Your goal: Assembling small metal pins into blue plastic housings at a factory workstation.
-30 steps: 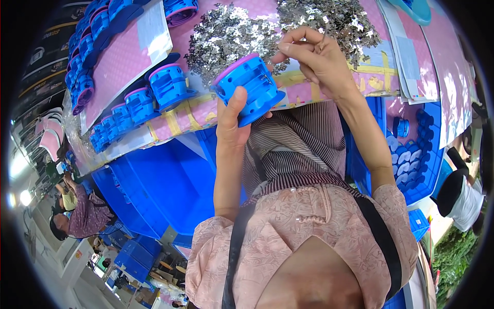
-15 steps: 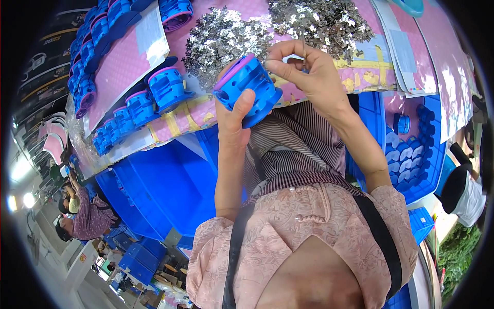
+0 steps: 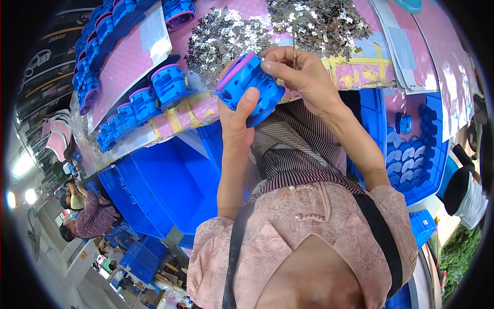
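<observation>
My left hand (image 3: 238,114) is closed round a round blue plastic housing (image 3: 250,85) with a pink ring on its upper end and a wide flange below. The housing is tilted, and my thumb presses on its side. My right hand (image 3: 303,77) is closed beside the housing's upper right side, thumb and forefinger pinched together at it. A thin metal stick-like tool (image 3: 294,47) stands up between the right fingers; its lower end is hidden. Whether the pinch also holds a small piece, I cannot make out. Beyond the hands lies a heap of small shiny metal clips (image 3: 226,36).
More blue housings (image 3: 169,83) stand in rows at the left of the pink-covered table (image 3: 121,85). A second metal heap (image 3: 329,26) lies at the back. Below the table edge are an open blue bin (image 3: 175,180) and, at right, a blue crate (image 3: 435,170) holding blue parts.
My right hand has moved slightly left and down, its pinch now against the housing. The thin tool shows more upright between the fingers. My left hand keeps its hold, shifted slightly right.
</observation>
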A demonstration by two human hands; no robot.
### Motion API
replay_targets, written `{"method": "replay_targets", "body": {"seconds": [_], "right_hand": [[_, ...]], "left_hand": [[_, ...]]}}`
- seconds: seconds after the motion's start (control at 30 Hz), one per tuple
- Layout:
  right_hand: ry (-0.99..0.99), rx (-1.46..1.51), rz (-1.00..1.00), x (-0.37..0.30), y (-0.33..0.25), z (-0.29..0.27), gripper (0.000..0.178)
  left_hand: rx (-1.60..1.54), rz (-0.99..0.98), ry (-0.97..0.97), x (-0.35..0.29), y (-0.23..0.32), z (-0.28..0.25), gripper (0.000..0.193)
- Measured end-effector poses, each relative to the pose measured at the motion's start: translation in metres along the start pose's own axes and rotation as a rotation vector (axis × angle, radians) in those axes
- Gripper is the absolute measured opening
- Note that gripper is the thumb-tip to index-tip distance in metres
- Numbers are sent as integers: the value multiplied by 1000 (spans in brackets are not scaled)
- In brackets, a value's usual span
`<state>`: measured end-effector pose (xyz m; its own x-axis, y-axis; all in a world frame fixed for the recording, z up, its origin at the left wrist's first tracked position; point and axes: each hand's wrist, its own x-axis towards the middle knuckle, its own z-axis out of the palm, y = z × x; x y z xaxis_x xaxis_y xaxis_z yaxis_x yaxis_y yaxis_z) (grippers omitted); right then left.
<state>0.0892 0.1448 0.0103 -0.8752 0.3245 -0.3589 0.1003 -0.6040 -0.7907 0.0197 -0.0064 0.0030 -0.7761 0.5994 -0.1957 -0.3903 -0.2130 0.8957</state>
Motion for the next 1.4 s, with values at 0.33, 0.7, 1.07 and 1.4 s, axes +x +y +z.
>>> {"method": "replay_targets", "body": {"seconds": [0.33, 0.7, 1.07, 1.4], "right_hand": [[253, -664, -656, 2, 8, 19, 12], [93, -818, -608, -13, -8, 42, 15], [-18, -721, -489, -2, 29, 48, 12], [3, -715, -346, 7, 37, 35, 14]], "left_hand": [[168, 131, 124, -9, 6, 16, 79], [-44, 83, 220, -1, 48, -33, 69], [1, 339, 367, 138, 198, -263, 44], [2130, 761, 211, 144, 254, -279, 78]]}}
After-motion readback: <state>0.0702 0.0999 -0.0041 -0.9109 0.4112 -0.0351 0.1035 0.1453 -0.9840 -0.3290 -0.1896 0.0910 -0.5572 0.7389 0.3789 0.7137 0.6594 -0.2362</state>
